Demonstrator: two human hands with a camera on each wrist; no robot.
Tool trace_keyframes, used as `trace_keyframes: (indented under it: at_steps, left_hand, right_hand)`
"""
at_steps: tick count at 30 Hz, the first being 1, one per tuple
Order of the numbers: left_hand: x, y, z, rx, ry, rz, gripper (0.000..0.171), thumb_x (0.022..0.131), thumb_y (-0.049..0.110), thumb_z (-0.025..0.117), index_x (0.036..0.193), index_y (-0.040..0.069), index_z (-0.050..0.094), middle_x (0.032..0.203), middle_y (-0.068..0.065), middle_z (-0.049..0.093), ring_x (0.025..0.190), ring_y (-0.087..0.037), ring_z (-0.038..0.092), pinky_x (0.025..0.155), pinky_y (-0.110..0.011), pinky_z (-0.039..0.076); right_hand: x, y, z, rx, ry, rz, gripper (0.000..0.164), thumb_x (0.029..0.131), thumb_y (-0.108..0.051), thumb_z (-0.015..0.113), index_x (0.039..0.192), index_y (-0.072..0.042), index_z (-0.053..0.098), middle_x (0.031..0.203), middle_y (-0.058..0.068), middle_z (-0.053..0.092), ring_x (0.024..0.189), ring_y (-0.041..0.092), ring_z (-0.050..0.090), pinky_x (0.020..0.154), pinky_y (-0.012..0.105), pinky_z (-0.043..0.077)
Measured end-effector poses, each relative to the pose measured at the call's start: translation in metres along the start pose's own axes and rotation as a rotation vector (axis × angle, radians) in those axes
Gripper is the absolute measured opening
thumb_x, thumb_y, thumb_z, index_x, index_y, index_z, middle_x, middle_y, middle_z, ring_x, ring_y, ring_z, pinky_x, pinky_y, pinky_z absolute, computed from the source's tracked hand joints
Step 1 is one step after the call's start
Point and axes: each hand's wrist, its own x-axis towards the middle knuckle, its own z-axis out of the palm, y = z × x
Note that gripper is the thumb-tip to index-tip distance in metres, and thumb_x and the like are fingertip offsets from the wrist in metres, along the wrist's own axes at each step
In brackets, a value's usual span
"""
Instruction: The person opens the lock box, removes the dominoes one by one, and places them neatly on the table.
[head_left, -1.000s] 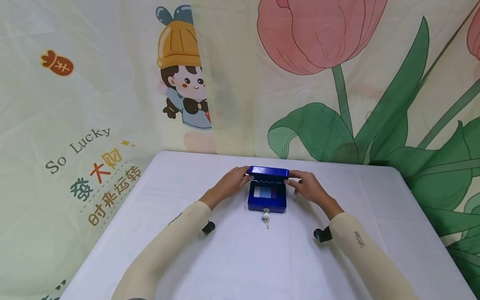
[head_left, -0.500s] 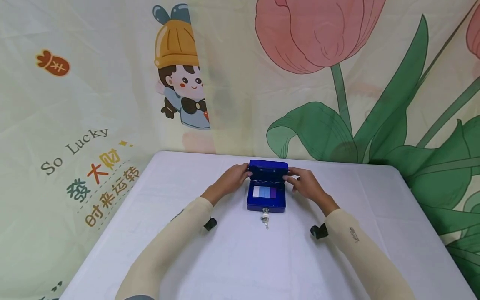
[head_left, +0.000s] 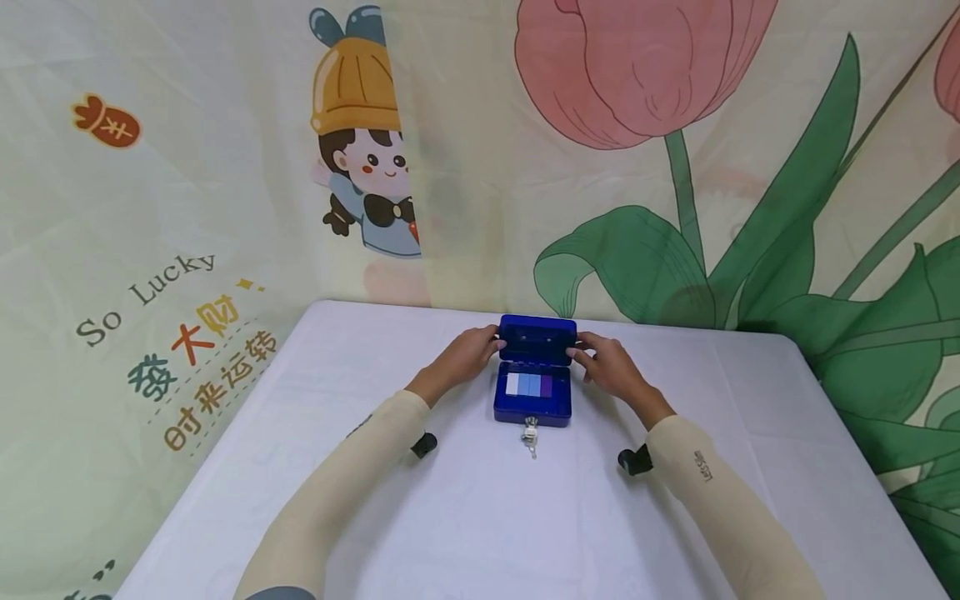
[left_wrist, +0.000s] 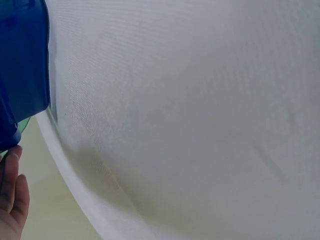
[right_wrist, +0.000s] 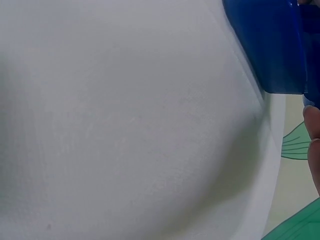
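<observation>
A small blue lockbox point(head_left: 532, 413) sits near the back of the white table with its hinged lid point(head_left: 537, 340) raised upright. Inside the base is a panel of white, light blue and purple stripes point(head_left: 528, 384). At the lid's left edge my left hand point(head_left: 472, 352) pinches it between thumb and fingers. My right hand point(head_left: 611, 368) grips the opposite edge the same way. A silver lock point(head_left: 530, 432) with a key hangs at the box's front. Each wrist view catches only fingertips at the blue lid's corner, on the left hand point(left_wrist: 14, 195) and right hand point(right_wrist: 314, 145).
The white-covered table point(head_left: 540, 517) reaches back to a printed cloth backdrop point(head_left: 472, 167) with a tulip and a cartoon figure. Small black wrist cameras point(head_left: 636, 460) stick out below both sleeves. The table's far edge lies just behind the box.
Both hands have tipped the lid back from partly raised to upright, so its inner side and the striped panel show more. The box base has stayed in place.
</observation>
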Motion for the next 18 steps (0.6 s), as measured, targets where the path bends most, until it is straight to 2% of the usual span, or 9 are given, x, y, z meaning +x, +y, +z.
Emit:
trace_keyframes:
  at_steps: [6, 13, 18]
  left_hand:
    - [0.0031, -0.0002, 0.0016, -0.009, -0.023, -0.031, 0.038, 0.109, 0.029, 0.043, 0.131, 0.002, 0.056, 0.113, -0.011, 0.070, 0.101, -0.022, 0.065, 0.093, -0.040, 0.055]
    - [0.0043, 0.0009, 0.0009, 0.002, -0.017, -0.023, 0.034, 0.109, 0.027, 0.044, 0.126, 0.001, 0.057, 0.105, -0.012, 0.071, 0.090, -0.021, 0.062, 0.083, -0.039, 0.054]
    - [0.0048, 0.0019, 0.0005, 0.008, -0.010, -0.025, 0.034, 0.109, 0.027, 0.044, 0.126, 0.001, 0.057, 0.104, -0.012, 0.071, 0.089, -0.020, 0.063, 0.082, -0.039, 0.054]
  right_hand:
    - [0.0009, 0.0008, 0.0001, -0.021, 0.005, 0.000, 0.041, 0.105, -0.025, 0.055, 0.142, -0.007, 0.052, 0.132, 0.020, 0.063, 0.069, 0.017, 0.065, 0.060, 0.028, 0.055]
    - [-0.0002, -0.0032, -0.0001, -0.037, 0.008, 0.000, 0.039, 0.105, -0.026, 0.055, 0.139, -0.006, 0.054, 0.130, 0.019, 0.065, 0.068, 0.017, 0.065, 0.060, 0.028, 0.055]
    - [0.0000, -0.0036, 0.0004, -0.049, 0.007, 0.014, 0.041, 0.105, -0.027, 0.054, 0.141, -0.007, 0.052, 0.132, 0.019, 0.064, 0.069, 0.016, 0.065, 0.062, 0.028, 0.055]
